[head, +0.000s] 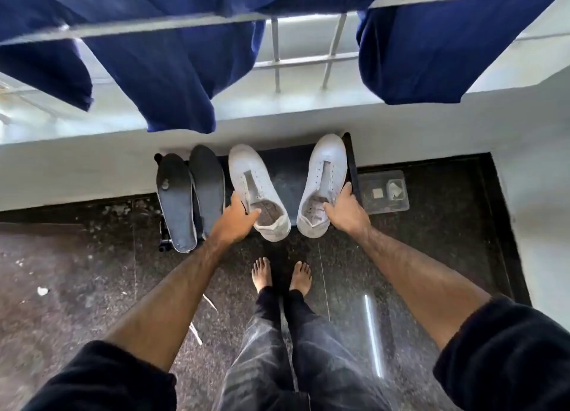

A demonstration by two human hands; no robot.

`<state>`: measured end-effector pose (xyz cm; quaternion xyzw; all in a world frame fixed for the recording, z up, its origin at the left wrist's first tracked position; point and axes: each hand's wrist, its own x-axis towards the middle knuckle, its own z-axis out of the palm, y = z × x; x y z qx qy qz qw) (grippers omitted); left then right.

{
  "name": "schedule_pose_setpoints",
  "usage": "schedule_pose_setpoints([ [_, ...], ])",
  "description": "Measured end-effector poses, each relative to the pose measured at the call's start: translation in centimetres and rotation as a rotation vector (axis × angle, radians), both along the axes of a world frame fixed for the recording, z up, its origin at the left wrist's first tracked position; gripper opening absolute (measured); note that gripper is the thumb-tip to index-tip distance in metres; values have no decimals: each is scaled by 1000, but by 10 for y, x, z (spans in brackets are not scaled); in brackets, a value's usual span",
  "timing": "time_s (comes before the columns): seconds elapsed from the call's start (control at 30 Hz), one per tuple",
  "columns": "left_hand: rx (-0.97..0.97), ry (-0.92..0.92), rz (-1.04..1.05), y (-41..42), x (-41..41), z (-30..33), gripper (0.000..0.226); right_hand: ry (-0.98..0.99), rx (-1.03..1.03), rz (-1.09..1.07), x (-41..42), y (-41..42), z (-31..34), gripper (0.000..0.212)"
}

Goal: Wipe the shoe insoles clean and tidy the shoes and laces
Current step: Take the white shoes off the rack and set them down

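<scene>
Two white laceless shoes stand on a dark low rack (353, 167) against the white wall, toes to the wall. My left hand (236, 221) grips the left shoe (253, 176) at the edge of its opening, thumb on the outer side. My right hand (345, 208) grips the right shoe (328, 167) at its opening the same way. Two dark insoles (177, 204) (208, 182) lean side by side on the rack to the left of the shoes. No laces are clearly visible.
A clear plastic box (385, 193) lies on the floor right of the rack. Dark blue clothes (172, 71) hang from a railing (154, 25) above the wall ledge. My bare feet (280, 275) stand on the speckled stone floor (77, 272), with white scraps to the left.
</scene>
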<state>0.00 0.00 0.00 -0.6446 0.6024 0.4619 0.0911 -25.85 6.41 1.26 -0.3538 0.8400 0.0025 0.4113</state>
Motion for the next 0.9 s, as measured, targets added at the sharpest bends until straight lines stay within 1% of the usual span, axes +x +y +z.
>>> schedule_pose_setpoints([
  [0.1, 15, -7, 34, -10, -2, -21, 73, -8, 51, -15, 0, -4, -17, 66],
  [0.2, 81, -32, 84, -18, -8, -20, 45, 3, 55, -16, 2, -4, -27, 51],
  [0.27, 130, -24, 94, -20, -10, -18, 34, -1, 25, -16, 1, -4, -30, 48],
  [0.37, 117, 13, 92, -19, -10, -22, 30, -39, -13, -49, -4, 4, -32, 52],
  [0.53, 21, 70, -6, 5, -3, 0, 38, -86, -78, -41, -10, 41, -10, 59],
  [0.63, 19, 122, -91, 26, 1, 16, 33, -121, -88, -86, -14, 78, 7, 67],
  [0.7, 36, 137, -152, 42, 0, 22, 34, -136, -90, -119, -17, 106, 20, 68],
  [0.8, 75, 162, -241, 73, -6, 29, 51, -128, -98, -151, -25, 152, 33, 66],
  [0.9, 103, 183, -277, 113, -23, 43, 73, -133, -74, -161, -37, 201, 32, 66],
])
